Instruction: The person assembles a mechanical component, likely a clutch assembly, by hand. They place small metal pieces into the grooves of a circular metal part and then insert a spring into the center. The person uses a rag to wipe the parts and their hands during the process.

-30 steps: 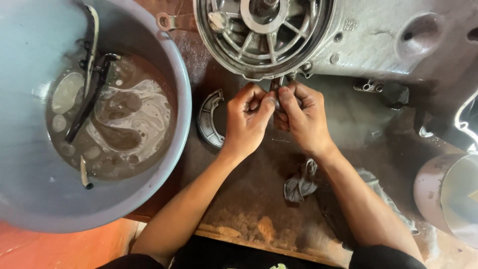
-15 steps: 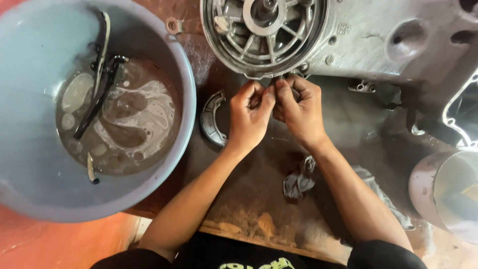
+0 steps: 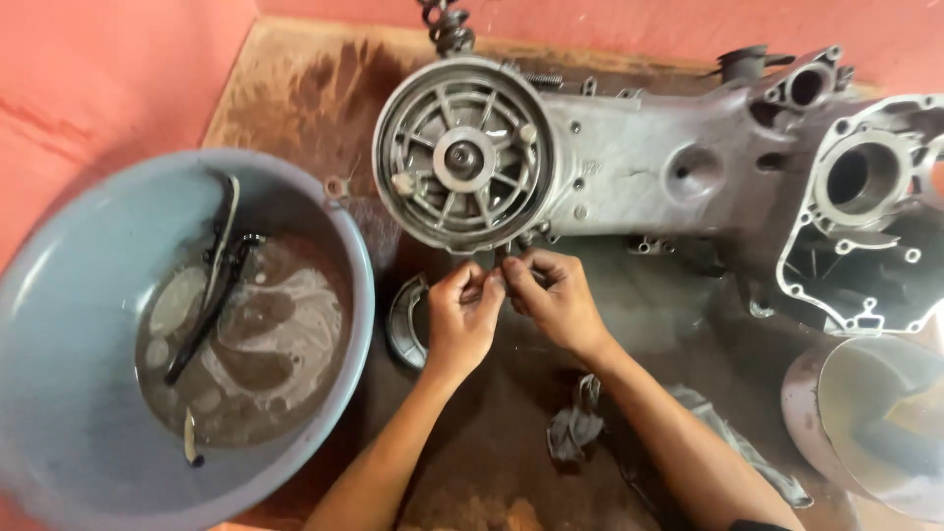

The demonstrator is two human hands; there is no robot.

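Engine casing [image 3: 629, 167], one piece, lies on the surface [image 3: 295, 88] beside one basin [image 3: 59, 324], while two hands, left hand [image 3: 462, 315] and right hand [image 3: 551, 295], pinch closed fingers [image 3: 492, 283] on something too small to identify at its round hub's [image 3: 464, 155] lower edge.

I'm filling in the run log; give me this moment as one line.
left hand: fingertips pinching at lower rim of engine casing | right hand: same spot, touching left | blue basin of murky liquid: left | rag: below

The engine case [image 3: 629, 167] is dull grey. Left of it, the basin [image 3: 59, 324] is blue-grey, with brown water and pale swirls inside. The board [image 3: 295, 108] under the engine case is brown with dark stains. The wall [image 3: 108, 79] behind is pinkish red.
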